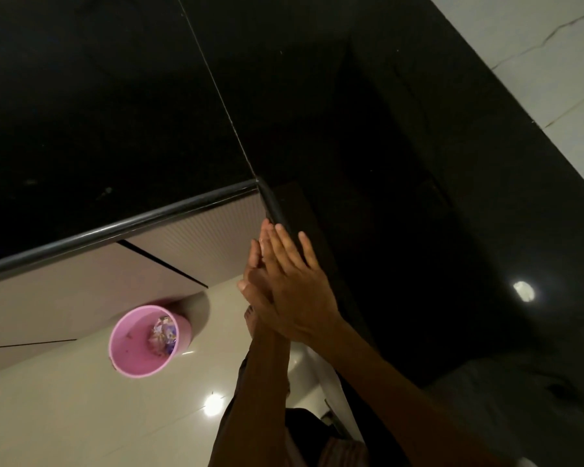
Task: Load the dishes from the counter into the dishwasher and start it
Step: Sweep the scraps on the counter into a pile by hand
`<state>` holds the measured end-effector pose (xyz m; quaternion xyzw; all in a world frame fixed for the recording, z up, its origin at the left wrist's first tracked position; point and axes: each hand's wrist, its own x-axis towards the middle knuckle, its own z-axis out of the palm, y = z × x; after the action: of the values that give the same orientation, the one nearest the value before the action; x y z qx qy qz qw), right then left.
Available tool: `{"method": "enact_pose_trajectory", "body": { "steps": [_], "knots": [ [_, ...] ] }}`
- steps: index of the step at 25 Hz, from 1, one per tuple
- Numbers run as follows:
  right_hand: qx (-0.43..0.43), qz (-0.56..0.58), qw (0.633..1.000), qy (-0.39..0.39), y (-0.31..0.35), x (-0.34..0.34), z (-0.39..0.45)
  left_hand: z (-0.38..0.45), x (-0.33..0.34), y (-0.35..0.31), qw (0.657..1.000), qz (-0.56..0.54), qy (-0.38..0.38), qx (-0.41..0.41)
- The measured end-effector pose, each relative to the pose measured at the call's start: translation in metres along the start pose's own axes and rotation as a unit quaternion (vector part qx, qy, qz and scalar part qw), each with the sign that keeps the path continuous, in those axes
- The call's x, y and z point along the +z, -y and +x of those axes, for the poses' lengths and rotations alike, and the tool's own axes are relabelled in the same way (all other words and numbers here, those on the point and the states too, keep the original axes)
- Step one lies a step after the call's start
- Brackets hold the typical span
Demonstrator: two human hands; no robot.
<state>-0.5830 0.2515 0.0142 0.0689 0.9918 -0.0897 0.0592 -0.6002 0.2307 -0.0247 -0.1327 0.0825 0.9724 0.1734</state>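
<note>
Pressing together: the left hand [254, 264] and right hand [295, 288] lie palm to palm, fingers straight and released, grasping nothing, just at the inner corner of the glossy black stone desk [98, 112].
Dishes: none show on the part of the desk I can see.
Dishwasher: not in sight from here, so I cannot tell whether it is open or loaded.
Below: beige cabinet fronts [81, 281], pale glossy floor tiles [81, 416], and a round pink plastic bin [129, 338] holding scraps.
Step in hand: no loading that I can see; likely a pause with hands together.
Next move: it calls for parting the hands and turning toward wherever dishes or dishwasher stand.
</note>
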Motion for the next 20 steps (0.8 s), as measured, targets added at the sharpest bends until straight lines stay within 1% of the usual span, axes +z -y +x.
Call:
{"method": "enact_pose_trajectory", "body": {
  "steps": [1,2,3,4,5,6,7,8,9,10,11,13,14,16,18,19,20],
  "knots": [
    [-0.023,0.037,0.999,-0.008,0.003,-0.003,-0.001,-0.005,-0.007,0.001,1.0,0.004,0.012,0.013],
    [-0.031,0.087,0.995,-0.031,0.0,-0.009,-0.001,-0.005,-0.01,-0.005,0.995,0.097,-0.018,0.023],
    [-0.015,0.14,0.988,-0.063,-0.011,-0.016,0.001,0.007,-0.009,-0.007,0.984,0.177,-0.031,0.003],
    [0.025,0.181,0.977,-0.107,-0.029,-0.024,0.004,0.017,-0.007,-0.01,0.982,0.171,-0.067,-0.048],
    [0.082,0.197,0.965,-0.155,-0.056,-0.031,0.009,0.028,-0.004,-0.017,0.984,0.12,-0.109,-0.075],
    [0.144,0.192,0.955,-0.173,-0.09,-0.039,0.015,0.031,0.001,-0.021,0.984,0.086,-0.127,-0.093],
    [0.207,0.174,0.951,-0.148,-0.127,-0.048,0.024,0.031,0.004,-0.022,0.985,0.066,-0.128,-0.097],
    [0.256,0.143,0.952,-0.089,-0.156,-0.057,0.033,0.029,0.01,-0.018,0.985,0.057,-0.136,-0.094],
    [0.277,0.095,0.956,-0.036,-0.17,-0.061,0.041,0.024,0.009,-0.015,0.985,0.054,-0.137,-0.088],
    [0.265,0.049,0.963,-0.015,-0.17,-0.059,0.048,0.022,0.009,-0.013,0.986,0.048,-0.134,-0.082],
    [0.23,0.022,0.973,-0.02,-0.159,-0.053,0.054,0.024,0.008,-0.016,0.988,0.046,-0.125,-0.082],
    [0.135,0.006,0.99,-0.043,-0.112,-0.036,0.054,0.031,0.002,-0.021,0.989,0.025,-0.12,-0.086],
    [0.085,0.01,0.995,-0.042,-0.086,-0.029,0.047,0.032,0.002,-0.023,0.988,0.03,-0.122,-0.085],
    [0.005,0.028,0.999,-0.025,-0.05,-0.012,0.033,0.025,0.007,-0.013,0.991,0.034,-0.099,-0.08],
    [-0.06,0.063,0.996,-0.008,-0.031,-0.006,0.015,0.018,0.006,-0.001,0.997,0.002,-0.075,-0.017],
    [-0.093,0.103,0.99,-0.011,-0.026,-0.007,0.007,0.019,0.006,0.001,0.997,-0.013,-0.073,-0.008],
    [-0.097,0.171,0.98,-0.012,-0.022,-0.013,-0.004,0.023,0.004,-0.002,0.996,-0.004,-0.086,-0.039]
  ]
}}
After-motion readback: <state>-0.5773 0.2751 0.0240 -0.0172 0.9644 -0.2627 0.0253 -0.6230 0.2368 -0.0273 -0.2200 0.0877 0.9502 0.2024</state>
